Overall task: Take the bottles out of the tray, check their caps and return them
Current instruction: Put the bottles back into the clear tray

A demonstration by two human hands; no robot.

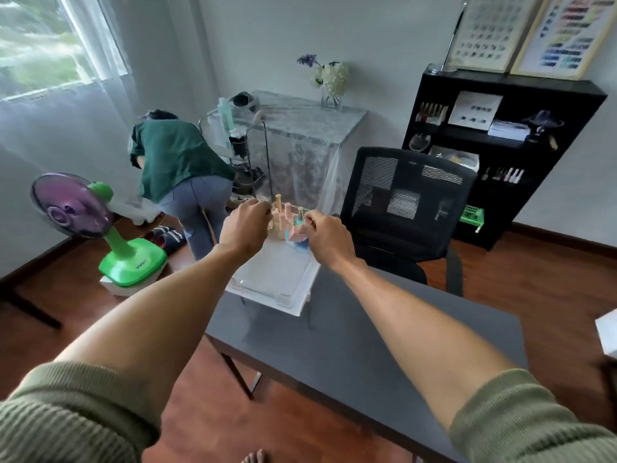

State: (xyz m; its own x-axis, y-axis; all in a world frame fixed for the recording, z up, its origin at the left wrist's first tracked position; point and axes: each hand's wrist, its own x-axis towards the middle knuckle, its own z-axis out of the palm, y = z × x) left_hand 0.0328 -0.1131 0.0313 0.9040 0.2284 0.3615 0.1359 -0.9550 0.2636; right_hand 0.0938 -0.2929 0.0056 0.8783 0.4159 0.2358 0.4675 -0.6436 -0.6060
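A clear plastic tray (277,289) lies on a white board at the far end of the grey table (350,345). Several small nail polish bottles (283,213) with gold caps stand at its far end. My left hand (245,228) is stretched over the tray's far left, fingers curled near the bottles; whether it holds one is hidden. My right hand (329,237) grips a pink bottle (295,232), tilted, just above a blue one (302,245).
A black mesh office chair (404,202) stands right of the table's far end. A person in a green top (177,158) bends over at the left beside a purple and green fan (86,222). A black shelf (500,152) stands against the right wall.
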